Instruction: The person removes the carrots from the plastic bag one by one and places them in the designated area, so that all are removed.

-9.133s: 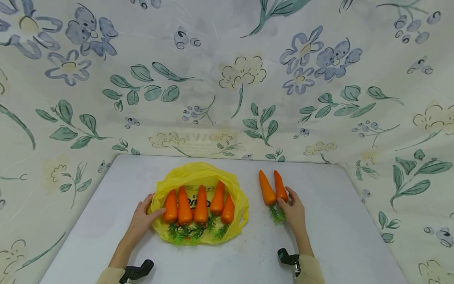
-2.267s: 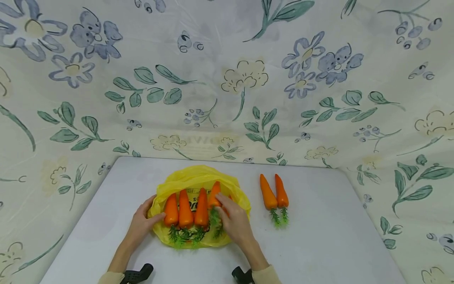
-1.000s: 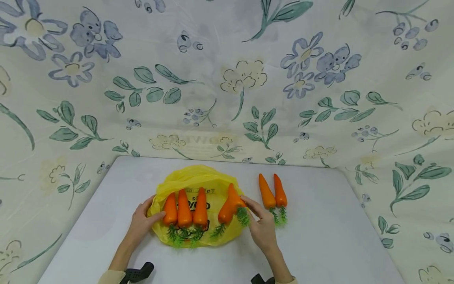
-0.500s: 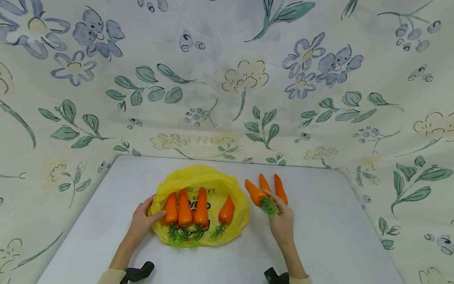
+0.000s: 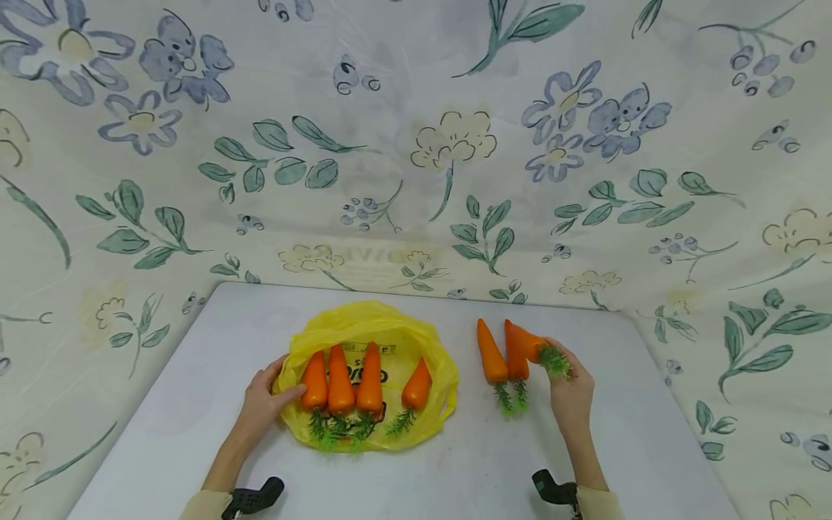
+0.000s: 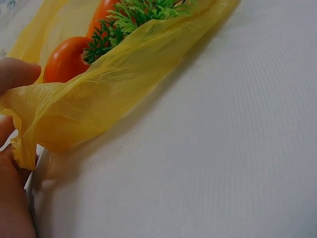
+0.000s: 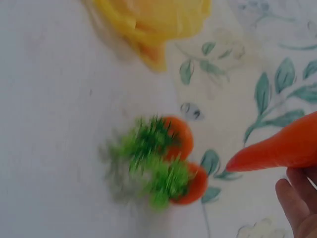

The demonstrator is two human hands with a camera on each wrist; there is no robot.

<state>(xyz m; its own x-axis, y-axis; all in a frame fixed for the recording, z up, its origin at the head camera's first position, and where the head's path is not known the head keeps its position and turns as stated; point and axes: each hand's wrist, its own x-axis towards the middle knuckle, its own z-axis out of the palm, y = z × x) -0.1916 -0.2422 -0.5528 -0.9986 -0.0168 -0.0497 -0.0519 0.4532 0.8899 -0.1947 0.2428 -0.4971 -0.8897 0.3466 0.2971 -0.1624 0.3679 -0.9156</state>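
Observation:
My left hand (image 5: 261, 401) grips the left edge of a yellow plastic bag (image 5: 305, 339), thumb inside its mouth; the left wrist view shows the film (image 6: 94, 106) between thumb and fingers. Three carrots with green tops lie side by side in the bag, the middle one (image 5: 341, 383) among them, and a shorter carrot (image 5: 416, 386) lies apart at the right. My right hand (image 5: 573, 390) holds another carrot (image 5: 531, 345) (image 7: 282, 146) by its top end, its tip pointing left. In the head view it partly covers the right one (image 5: 515, 361) of two carrots on the table; the other (image 5: 491, 354) lies beside it.
The white table (image 5: 650, 433) extends to both sides and in front of the bag. A floral cloth (image 5: 390, 144) hangs behind and around it. Black wrist devices, left (image 5: 253, 498) and right (image 5: 554, 488), are on both arms.
My right hand has taken a carrot out of the bag's right part and carried it rightward, past the left table carrot to above the right one. The left hand has stayed at the bag's edge.

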